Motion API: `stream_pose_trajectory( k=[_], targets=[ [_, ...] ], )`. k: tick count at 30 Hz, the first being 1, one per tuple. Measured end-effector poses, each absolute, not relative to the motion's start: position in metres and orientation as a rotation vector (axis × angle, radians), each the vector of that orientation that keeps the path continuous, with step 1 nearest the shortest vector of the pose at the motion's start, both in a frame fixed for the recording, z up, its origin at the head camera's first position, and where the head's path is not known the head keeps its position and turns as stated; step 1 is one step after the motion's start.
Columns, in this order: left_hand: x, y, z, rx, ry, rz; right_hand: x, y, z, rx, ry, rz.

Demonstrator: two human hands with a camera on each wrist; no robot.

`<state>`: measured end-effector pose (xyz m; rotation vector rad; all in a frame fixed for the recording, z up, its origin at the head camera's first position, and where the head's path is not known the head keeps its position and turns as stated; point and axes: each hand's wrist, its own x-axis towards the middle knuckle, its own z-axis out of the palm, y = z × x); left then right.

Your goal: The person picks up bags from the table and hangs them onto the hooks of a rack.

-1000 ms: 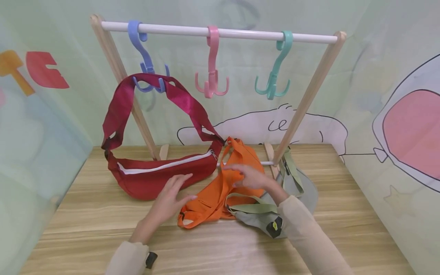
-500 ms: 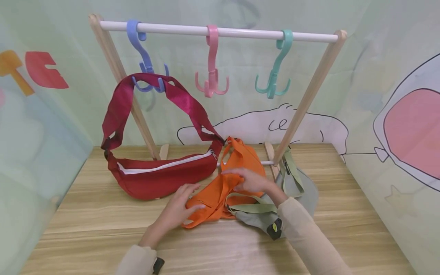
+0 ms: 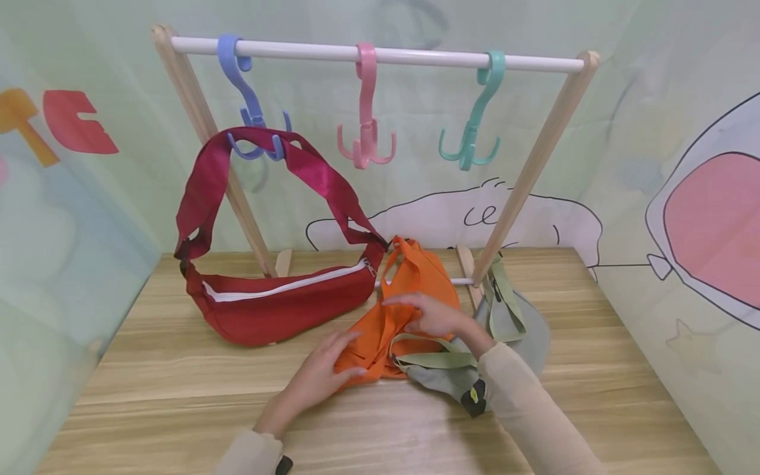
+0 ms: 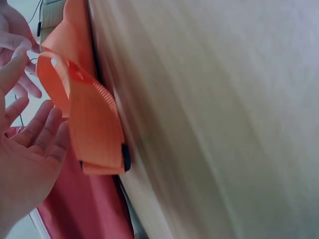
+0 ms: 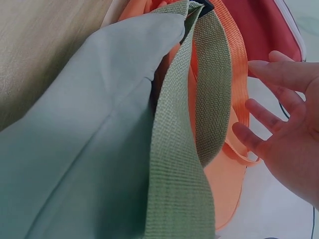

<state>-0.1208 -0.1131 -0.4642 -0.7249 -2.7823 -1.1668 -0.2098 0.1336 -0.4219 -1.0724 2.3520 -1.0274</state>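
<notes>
See the left grip (image 3: 320,375) empty, with thumb and fingers parted about the near left end of a crumpled, bright-orange cloth bag (image 3: 380,333). From the left wrist, see the same fingers loosely extended beside a broad, looped orange webbing strap (image 4: 97,124). See the right grip (image 3: 432,315) empty too, spread open above the middle of the orange bag. Cannot tell, for either, of any contact with the cloth.

Find the orange bag lying on a wood-grained counter (image 3: 148,396), between two others. To its right, note a soft grey cloth bag (image 3: 534,330) with a ribbed olive-green webbing strap (image 5: 179,179), crossing partly over the orange cloth, and with a black buckle (image 3: 474,397) near the front. To its left, note a dark-red crescent-shaped cloth bag (image 3: 285,320) with a white zip (image 3: 285,287), slung by a wide crimson strap (image 3: 315,175) from a blue plastic hook (image 3: 243,86).

Above, find a pink plastic hook (image 3: 367,99) at the middle and a turquoise plastic hook (image 3: 477,119) at the right, both bare, on the white rod (image 3: 427,58) of a wooden-legged rack (image 3: 534,168). Behind, see a pale-green printed backdrop (image 3: 320,198).
</notes>
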Motion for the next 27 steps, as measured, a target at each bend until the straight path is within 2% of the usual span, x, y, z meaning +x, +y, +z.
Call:
stream_pose_trajectory(
  k=[27],
  targets=[
    [-0.117, -0.1, -0.48, -0.828, -2.798, -1.215, -0.21, 0.134, -0.433, -1.035, 2.376, -1.014]
  ],
)
